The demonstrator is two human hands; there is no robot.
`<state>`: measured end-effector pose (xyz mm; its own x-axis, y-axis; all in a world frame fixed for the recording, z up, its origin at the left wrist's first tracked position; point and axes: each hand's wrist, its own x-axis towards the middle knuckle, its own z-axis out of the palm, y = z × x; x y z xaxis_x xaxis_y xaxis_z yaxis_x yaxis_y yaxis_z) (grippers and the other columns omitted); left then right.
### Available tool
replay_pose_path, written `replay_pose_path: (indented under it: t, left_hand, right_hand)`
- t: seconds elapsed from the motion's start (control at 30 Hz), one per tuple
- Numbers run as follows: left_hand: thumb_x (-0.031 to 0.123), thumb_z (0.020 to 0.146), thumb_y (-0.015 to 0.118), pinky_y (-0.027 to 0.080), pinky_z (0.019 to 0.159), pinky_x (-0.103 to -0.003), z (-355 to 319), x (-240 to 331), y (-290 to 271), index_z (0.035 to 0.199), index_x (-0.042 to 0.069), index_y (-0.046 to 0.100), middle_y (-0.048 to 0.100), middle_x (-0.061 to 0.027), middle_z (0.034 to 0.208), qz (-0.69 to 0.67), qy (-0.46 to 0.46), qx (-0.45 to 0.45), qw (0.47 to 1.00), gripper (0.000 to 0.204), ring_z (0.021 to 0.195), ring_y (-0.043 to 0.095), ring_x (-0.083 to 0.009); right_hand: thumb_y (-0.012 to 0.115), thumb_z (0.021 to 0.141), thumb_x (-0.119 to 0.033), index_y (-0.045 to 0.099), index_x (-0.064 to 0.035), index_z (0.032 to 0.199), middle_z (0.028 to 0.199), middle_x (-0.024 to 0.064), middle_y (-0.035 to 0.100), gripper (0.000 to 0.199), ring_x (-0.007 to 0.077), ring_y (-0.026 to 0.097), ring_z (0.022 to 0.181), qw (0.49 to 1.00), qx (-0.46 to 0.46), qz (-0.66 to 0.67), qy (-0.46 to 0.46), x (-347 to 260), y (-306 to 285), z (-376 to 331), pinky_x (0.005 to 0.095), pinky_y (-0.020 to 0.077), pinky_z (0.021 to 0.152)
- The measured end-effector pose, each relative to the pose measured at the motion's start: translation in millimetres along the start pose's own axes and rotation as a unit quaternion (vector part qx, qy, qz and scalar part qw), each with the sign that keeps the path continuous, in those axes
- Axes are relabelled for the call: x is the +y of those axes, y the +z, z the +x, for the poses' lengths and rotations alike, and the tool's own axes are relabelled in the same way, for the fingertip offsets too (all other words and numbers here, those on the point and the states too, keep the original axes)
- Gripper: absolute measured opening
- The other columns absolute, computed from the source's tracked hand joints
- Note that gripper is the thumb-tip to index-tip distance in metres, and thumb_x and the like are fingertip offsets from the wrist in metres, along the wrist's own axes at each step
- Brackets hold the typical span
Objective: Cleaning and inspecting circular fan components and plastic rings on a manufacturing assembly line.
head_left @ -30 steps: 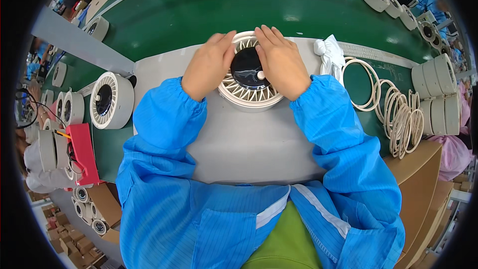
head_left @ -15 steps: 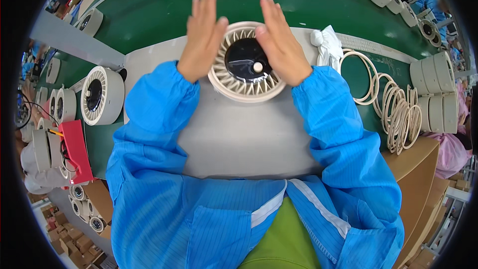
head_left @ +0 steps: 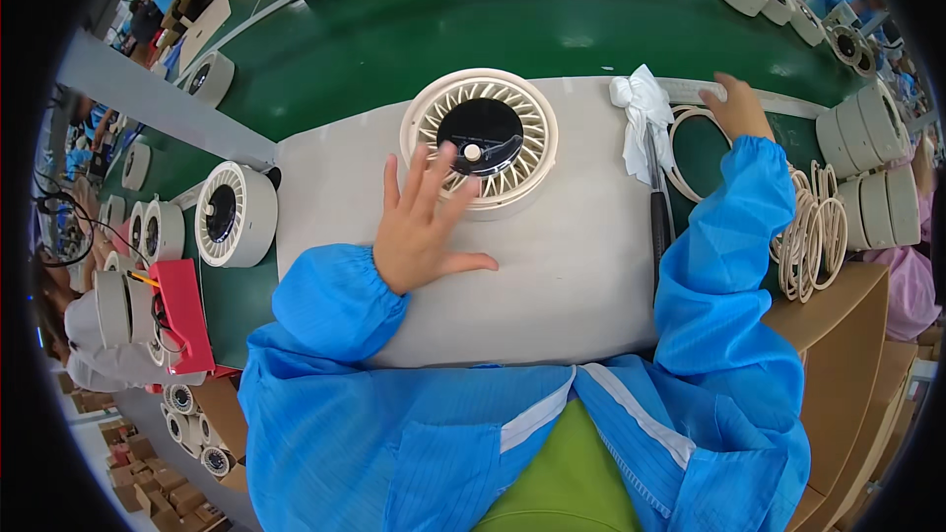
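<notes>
the spread left hand [head_left: 418, 234], nearer, overlaps the lower edge of the round housing [head_left: 480, 133] at upper centre. the right hand [head_left: 739, 110] is by a cream coil [head_left: 677, 177], upper right; its grip i cannot tell.

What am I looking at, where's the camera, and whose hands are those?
There's no robot here! A person in blue sleeves wears cameras on their head, and we look down through the left one. Its very wide lens bends straight edges.

A round cream thing with a black middle sits on a grey mat. The left hand is spread open at its near edge, holding nothing; I can't tell if it touches. The right hand is out by the cream cord loops; whether it grips any is unclear. A white bundle lies between the round thing and the right hand.
</notes>
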<state>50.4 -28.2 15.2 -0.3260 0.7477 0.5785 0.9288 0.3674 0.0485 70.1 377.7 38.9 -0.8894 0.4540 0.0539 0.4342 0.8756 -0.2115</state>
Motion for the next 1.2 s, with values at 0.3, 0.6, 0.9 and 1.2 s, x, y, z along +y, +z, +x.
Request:
replay_pose_path:
  t: [0.3,0.6,0.9,1.2]
  left_hand:
    - [0.016,0.087,0.044,0.029,0.097,-0.038,13.5,-34.4,11.9,0.125,0.001,0.036,0.039,-0.022,0.126,-0.211,-0.289,-0.03,0.933,0.041,0.119,0.035,-0.0363]
    - [0.011,0.086,0.043,0.043,0.081,-0.038,58.1,-48.5,-13.4,0.12,-0.006,0.036,0.047,-0.0285,0.112,0.01,-0.266,-0.279,0.923,0.039,0.1,0.048,-0.0389]
    - [0.013,0.087,0.042,0.024,0.1,-0.037,37.7,-65.7,33.2,0.13,-0.004,0.024,0.029,-0.024,0.132,-0.315,-0.252,0.056,0.913,0.049,0.124,0.025,-0.0372]
    - [0.043,0.071,0.064,0.014,0.103,-0.046,6.0,-4.1,5.5,0.132,0.003,0.024,0.019,-0.0178,0.138,-0.21,-0.058,0.101,0.971,0.083,0.128,0.013,-0.0372]
  right_hand:
    - [0.046,0.083,-0.006,0.046,-0.0058,0.12,0.125,0.0152,0.043,0.037,0.0304,0.041,0.116,0.86,0.053,0.257,-0.438,-185.5,45.6,-21.7,0.0353,0.035,0.095]
    - [0.045,0.083,-0.01,0.042,-0.004,0.123,0.129,0.0163,0.039,0.041,0.0305,0.035,0.12,0.916,-0.035,0.112,-0.383,-207.5,49.5,-43.3,0.0376,0.0301,0.098]
    - [0.032,0.091,-0.036,0.027,-0.0074,0.133,0.139,0.0097,0.024,0.051,0.0227,0.02,0.129,0.817,-0.088,0.484,-0.302,-197.9,52.3,-39.6,0.0345,0.0207,0.103]
    - [0.048,0.085,-0.032,0.053,-0.0019,0.112,0.115,0.0173,0.052,0.041,0.0295,0.05,0.105,0.913,0.217,0.318,-0.132,-64.8,-11.0,-3.3,0.0343,0.0378,0.09]
